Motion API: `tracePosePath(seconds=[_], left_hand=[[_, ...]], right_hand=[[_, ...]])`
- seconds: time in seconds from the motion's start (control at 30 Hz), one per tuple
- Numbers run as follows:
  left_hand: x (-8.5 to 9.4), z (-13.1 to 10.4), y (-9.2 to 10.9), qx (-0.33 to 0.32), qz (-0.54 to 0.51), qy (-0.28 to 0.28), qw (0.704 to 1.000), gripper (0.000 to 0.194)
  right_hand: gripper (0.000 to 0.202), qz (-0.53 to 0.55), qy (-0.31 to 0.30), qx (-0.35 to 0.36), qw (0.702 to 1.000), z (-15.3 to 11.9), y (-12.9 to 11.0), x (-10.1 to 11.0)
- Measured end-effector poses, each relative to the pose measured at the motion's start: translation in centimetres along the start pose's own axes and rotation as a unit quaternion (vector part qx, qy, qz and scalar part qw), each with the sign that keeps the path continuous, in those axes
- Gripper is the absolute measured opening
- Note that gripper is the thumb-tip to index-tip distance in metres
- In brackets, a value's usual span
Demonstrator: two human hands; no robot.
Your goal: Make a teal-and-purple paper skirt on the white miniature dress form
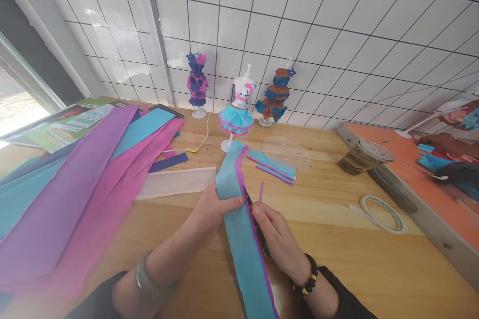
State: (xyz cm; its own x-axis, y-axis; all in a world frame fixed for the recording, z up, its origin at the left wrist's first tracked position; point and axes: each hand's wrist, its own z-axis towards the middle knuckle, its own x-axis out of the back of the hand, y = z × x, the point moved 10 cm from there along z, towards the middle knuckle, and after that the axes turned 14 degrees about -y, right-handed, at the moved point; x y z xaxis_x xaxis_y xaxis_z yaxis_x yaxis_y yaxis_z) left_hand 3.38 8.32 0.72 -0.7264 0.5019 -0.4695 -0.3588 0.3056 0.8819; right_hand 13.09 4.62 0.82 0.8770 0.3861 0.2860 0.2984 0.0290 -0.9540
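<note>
A long turquoise crepe-paper strip (pixel 241 246) with a purple edge runs from the small dress form down past the table's near side. My left hand (pixel 209 212) pinches it near the middle, the thumb lying across its top. Dark scissors (pixel 248 196) are in my right hand (pixel 279 237), their tips at the purple edge just beyond my left thumb. The handles are partly hidden under the fingers. A thin purple offcut (pixel 261 191) lies beside them. Behind stands a white dress form (pixel 244 92) wearing a turquoise ruffled skirt with a pink hem.
Purple, pink and blue crepe sheets (pixel 71 194) pile up on the left. Two other dressed forms, navy-pink (pixel 197 82) and brown-teal (pixel 276 94), stand by the tiled wall. Folded turquoise strips (pixel 273 164), a clear disc (pixel 286 152), a lidded cup (pixel 364 157) and a tape roll (pixel 383 214) lie rightward.
</note>
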Motion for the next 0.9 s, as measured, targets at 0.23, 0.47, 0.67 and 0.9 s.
tracePosePath(seconds=[0.23,0.47,0.67,0.9], left_hand=[[-0.12,-0.05,-0.01,0.005,-0.006,-0.007,1.000,0.033],[-0.14,-0.10,-0.02,0.000,-0.013,-0.010,1.000,0.034],[-0.12,-0.17,-0.16,0.000,-0.015,-0.005,1.000,0.034],[-0.24,-0.21,0.11,-0.005,-0.015,0.001,1.000,0.033]], right_hand=[[0.036,0.013,0.004,0.000,1.000,-0.02,0.10,-0.04],[0.036,0.017,0.007,0.000,1.000,-0.08,0.12,-0.06],[0.037,0.009,0.019,0.002,1.000,-0.16,-0.02,0.01],[0.037,0.011,0.026,0.000,1.000,-0.24,-0.06,-0.01]])
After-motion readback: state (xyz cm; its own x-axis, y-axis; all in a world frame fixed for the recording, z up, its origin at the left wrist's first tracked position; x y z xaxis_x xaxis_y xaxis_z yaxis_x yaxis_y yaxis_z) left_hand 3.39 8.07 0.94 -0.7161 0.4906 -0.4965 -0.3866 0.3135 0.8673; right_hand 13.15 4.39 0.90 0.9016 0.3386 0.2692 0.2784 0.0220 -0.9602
